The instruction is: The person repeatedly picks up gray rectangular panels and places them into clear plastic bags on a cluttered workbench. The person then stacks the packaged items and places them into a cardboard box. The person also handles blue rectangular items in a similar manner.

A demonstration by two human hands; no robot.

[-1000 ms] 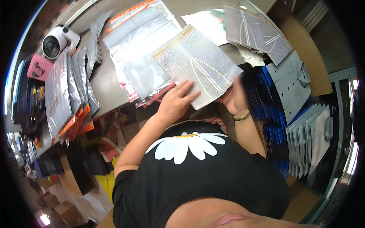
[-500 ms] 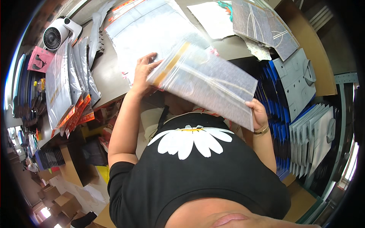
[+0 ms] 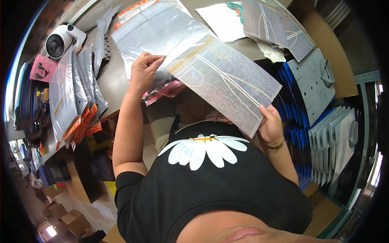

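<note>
The denim-print panel [image 3: 231, 85] slants across the view, just above its middle toward one o'clock, its tan band end pointing to about eleven and its other end toward four. It looks stiff enough to keep flat off a single corner. The right hand [image 3: 272, 124], at three o'clock, pinches that lower end, thumb on the printed face and fingers beneath. The left hand [image 3: 142, 75], between ten and eleven, has thumb and forefinger pressed together at the tips beside the tan band; whether clear film is caught between them I cannot tell. The panel's band end overlaps the clear-film packs [image 3: 162, 34] at eleven o'clock, which lie on the table [image 3: 104, 83]. The step in hand seems to be holding the panel against the topmost film while the left fingertips work at its edge; the next move calls, I judge, for a fine left pinch and a steady, level right grip, since thin film could crease or snag on a corner. Farther out, more denim-print panels [image 3: 279, 30] lie between one and two, blue-edged folded bags [image 3: 312, 87] stand past two, a white fan [image 3: 58, 43] sits at ten, and upright wrapped packs [image 3: 65, 95] lean at half past nine.
</note>
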